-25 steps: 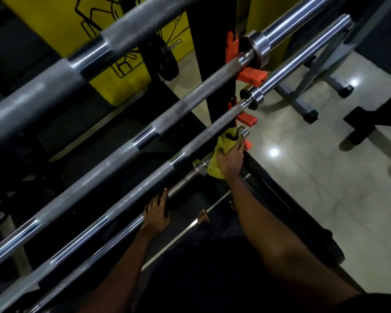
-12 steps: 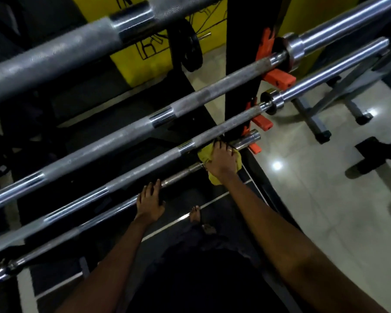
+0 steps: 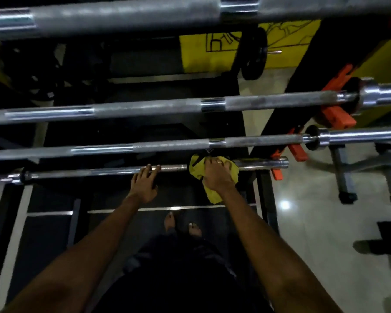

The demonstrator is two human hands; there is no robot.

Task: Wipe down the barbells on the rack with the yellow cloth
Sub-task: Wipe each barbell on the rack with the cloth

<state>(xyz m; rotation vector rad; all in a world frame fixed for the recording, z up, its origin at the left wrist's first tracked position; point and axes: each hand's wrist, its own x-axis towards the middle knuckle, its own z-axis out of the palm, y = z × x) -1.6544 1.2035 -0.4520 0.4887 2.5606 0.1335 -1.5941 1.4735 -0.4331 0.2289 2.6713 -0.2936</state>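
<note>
Step in hand: wiping the lowest barbell, near its right end, as I judge it.
Yellow cloth: draped over that bar, a loose tail hanging below it.
Right hand: fingers curled down over the cloth, gripping it against the bar.
Left hand: fingers fairly straight, laid across the bar just left of the cloth, holding nothing.
Other barbells: three more lie above on the rack, with no hand or cloth on them.
Risk, bar shifting: its right end rests close to an orange hook; a hard sideways push could roll or slide it off.
Risk, feet: bare toes stand under the bar, so a dropped bar would land there.
Risk, cloth: the hanging tail may snag on the hook or slip free of the grip.
Risk, coverage: the underside may go unwiped if the cloth only rides on top.
</note>
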